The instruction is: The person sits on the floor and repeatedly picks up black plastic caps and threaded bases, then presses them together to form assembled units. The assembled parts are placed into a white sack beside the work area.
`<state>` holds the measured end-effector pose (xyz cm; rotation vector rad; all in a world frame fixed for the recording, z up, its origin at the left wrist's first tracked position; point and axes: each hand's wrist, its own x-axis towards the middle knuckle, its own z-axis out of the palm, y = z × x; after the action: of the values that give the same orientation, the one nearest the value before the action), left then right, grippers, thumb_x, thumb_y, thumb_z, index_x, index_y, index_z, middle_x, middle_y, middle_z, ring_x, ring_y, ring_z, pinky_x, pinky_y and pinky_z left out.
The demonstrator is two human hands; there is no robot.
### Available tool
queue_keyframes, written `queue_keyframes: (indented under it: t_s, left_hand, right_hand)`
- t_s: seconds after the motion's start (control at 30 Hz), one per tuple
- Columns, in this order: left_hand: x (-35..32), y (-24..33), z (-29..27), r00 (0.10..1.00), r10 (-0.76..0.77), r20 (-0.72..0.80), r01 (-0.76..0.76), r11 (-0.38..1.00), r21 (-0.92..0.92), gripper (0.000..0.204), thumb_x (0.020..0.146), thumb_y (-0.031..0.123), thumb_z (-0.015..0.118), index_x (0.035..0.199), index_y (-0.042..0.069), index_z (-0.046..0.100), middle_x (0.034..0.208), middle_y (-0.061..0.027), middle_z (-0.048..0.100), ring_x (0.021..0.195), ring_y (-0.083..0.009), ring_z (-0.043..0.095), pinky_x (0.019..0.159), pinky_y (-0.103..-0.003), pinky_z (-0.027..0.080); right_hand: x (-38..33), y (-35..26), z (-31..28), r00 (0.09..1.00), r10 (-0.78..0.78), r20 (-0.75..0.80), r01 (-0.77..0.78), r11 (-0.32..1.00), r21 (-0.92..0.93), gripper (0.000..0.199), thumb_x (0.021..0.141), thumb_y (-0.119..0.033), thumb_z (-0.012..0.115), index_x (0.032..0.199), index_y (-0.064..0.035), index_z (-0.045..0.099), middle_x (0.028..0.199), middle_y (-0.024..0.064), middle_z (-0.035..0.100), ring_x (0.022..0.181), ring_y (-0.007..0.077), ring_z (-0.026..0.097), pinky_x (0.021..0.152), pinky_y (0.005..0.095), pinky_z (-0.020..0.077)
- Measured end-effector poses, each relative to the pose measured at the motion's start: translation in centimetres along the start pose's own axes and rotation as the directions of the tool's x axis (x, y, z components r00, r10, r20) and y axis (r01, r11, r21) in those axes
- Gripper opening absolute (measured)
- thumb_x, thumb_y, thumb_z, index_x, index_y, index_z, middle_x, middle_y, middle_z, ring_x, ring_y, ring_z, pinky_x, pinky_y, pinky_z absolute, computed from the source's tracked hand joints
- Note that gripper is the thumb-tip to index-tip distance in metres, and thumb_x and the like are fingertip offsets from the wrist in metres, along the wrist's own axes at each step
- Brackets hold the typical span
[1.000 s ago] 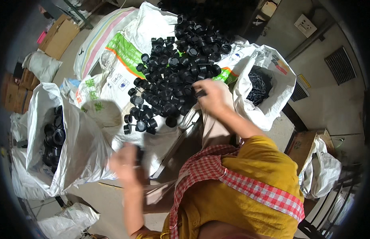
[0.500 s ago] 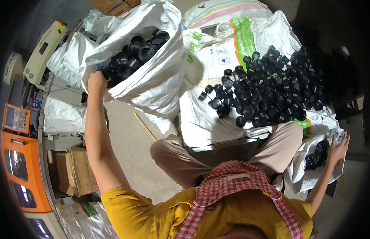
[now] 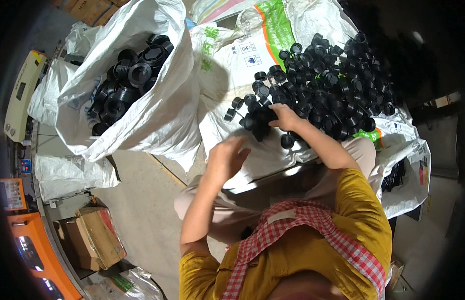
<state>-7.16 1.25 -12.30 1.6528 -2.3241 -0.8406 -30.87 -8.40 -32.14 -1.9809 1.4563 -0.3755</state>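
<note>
Beside the right hand [image 3: 286,118], the caps [image 3: 332,102] are black, their sack [image 3: 232,82] white with green and orange bands; below both hands [image 3: 226,159], the shirt [image 3: 312,252] is yellow, the apron [image 3: 317,216] red-and-white checked.

Your right hand [image 3: 286,118] touches the black plastic caps [image 3: 330,95] heaped on a white woven sack [image 3: 225,75]; your left hand [image 3: 225,158] hovers nearby, curled.

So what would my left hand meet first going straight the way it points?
Your left hand would probably meet the nearest black caps, over by the right hand, though its height above the white sack is unclear.
</note>
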Motion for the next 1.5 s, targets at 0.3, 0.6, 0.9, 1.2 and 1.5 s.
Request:
queue_keyframes:
  t_s: [0.3, 0.6, 0.9, 1.2, 1.5]
  left_hand:
    - [2.2, -3.8, 4.1, 0.986, 0.168, -0.013, -0.165, 0.980, 0.111, 0.043, 0.077, 0.020, 0.070, 0.115, 0.005, 0.057, 0.103, -0.0149, 0.065, 0.093, -0.0320, 0.063, 0.081, -0.040, 0.049]
    - [2.6, -4.0, 3.9, 0.999, 0.029, -0.021, -0.029, 0.999, 0.025, 0.044, 0.079, 0.023, 0.069, 0.117, 0.005, 0.056, 0.099, -0.0163, 0.065, 0.090, -0.0326, 0.064, 0.078, -0.040, 0.050]
    - [3.8, -3.7, 9.9, 0.921, -0.190, 0.341, 0.370, 0.145, -0.918, 0.056, 0.084, 0.031, 0.070, 0.122, -0.003, 0.048, 0.101, -0.0103, 0.062, 0.087, -0.0179, 0.063, 0.061, -0.033, 0.057]
    - [0.9, -2.9, 7.6, 0.833, 0.086, 0.546, 0.415, 0.555, -0.721, 0.037, 0.082, 0.018, 0.070, 0.112, -0.001, 0.057, 0.094, -0.0110, 0.064, 0.075, -0.0179, 0.065, 0.057, -0.031, 0.057]
    - [-0.8, -2.8, 9.1, 0.747, 0.664, -0.030, -0.664, 0.747, -0.029, 0.032, 0.074, 0.015, 0.071, 0.101, 0.005, 0.057, 0.095, -0.0114, 0.064, 0.093, -0.0330, 0.062, 0.084, -0.041, 0.049]
  right_hand:
    - [8.7, -1.7, 3.7, 0.858, 0.497, 0.132, -0.453, 0.852, -0.262, 0.069, 0.073, -0.026, 0.076, 0.134, -0.0224, 0.042, 0.132, 0.0178, 0.042, 0.122, 0.0369, 0.044, 0.099, 0.0424, 0.0396]
    - [-1.4, -0.7, 4.2, 0.931, 0.361, 0.051, -0.354, 0.858, 0.372, 0.054, 0.073, -0.013, 0.072, 0.117, -0.0155, 0.043, 0.105, 0.0136, 0.049, 0.096, 0.0283, 0.053, 0.084, 0.0357, 0.0443]
    - [-11.1, -10.0, 2.9, 0.948, 0.115, -0.298, 0.177, 0.588, 0.789, 0.039, 0.076, 0.007, 0.068, 0.099, -0.0093, 0.041, 0.082, -0.0041, 0.037, 0.071, 0.0054, 0.037, 0.063, 0.0190, 0.0350]
    - [-16.2, -11.6, -6.1, 0.878, -0.299, -0.373, 0.220, 0.946, -0.240, 0.050, 0.067, -0.035, 0.080, 0.102, -0.0051, 0.060, 0.110, 0.0097, 0.062, 0.112, 0.0276, 0.053, 0.098, 0.0399, 0.0363]
    - [-15.5, -11.8, -4.4, 0.809, 0.018, 0.587, -0.302, 0.869, 0.391, 0.021, 0.088, -0.019, 0.060, 0.081, 0.0010, 0.061, 0.083, 0.0091, 0.068, 0.073, 0.0230, 0.061, 0.073, 0.0290, 0.0467]
